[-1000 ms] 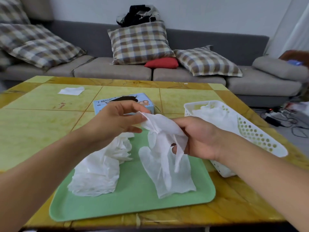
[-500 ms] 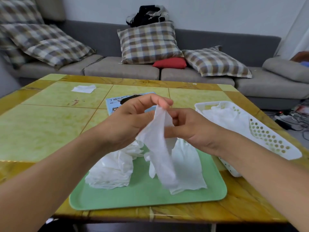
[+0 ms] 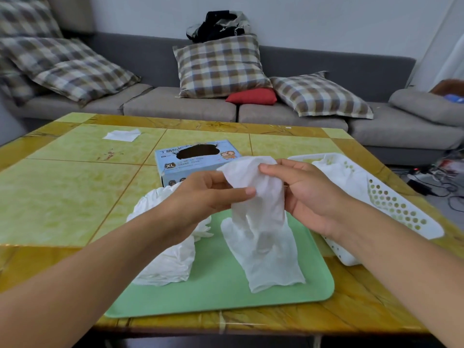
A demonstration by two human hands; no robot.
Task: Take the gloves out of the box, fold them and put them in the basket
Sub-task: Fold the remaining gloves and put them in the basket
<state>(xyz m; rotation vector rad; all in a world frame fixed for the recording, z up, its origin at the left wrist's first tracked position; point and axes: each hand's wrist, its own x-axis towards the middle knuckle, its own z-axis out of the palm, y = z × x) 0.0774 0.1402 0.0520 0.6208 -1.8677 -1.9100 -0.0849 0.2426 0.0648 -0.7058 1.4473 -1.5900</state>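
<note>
Above tray (image 3: 218,287), glove (image 3: 261,222) hanging lengthwise.

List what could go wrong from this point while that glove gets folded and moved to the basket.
1. The glove hangs limp from both hands, left hand and right hand, pinched only at its top; a loose grip could let it slip or fold crookedly.
2. Its lower end drapes onto the green tray near the loose glove pile, which it may drag along.
3. The white basket sits at the table edge; a nudge might tip it.
</note>
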